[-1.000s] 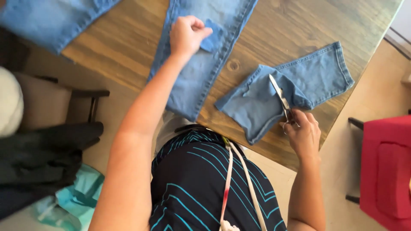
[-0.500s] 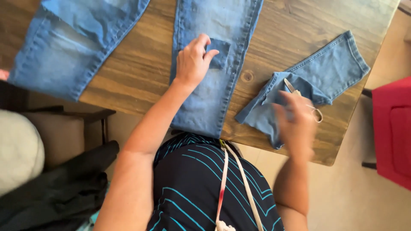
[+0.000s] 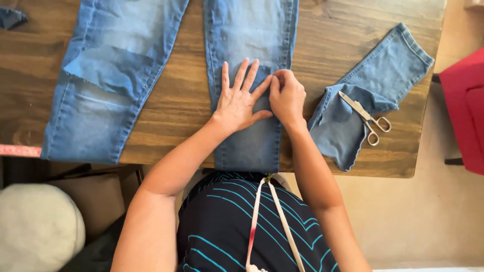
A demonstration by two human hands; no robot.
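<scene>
Right now both hands press on the middle jeans leg (image 3: pixel 247 80), which lies flat on the wooden table (image 3: pixel 327 45). The left hand (image 3: pixel 239 100) has its fingers spread wide and flat on the cloth. The right hand (image 3: pixel 286 95) has its fingers curled together, pinching a small dark patch (image 3: pixel 262 75). The cloth looks soft, floppy and light, so it likely bends and slides easily; flat palms hold it best. The leg's end hangs at the near table edge. Scissors (image 3: pixel 364 117) rest on a cut denim piece (image 3: pixel 373 85) close by on the right. Bare wood shows between the legs.
</scene>
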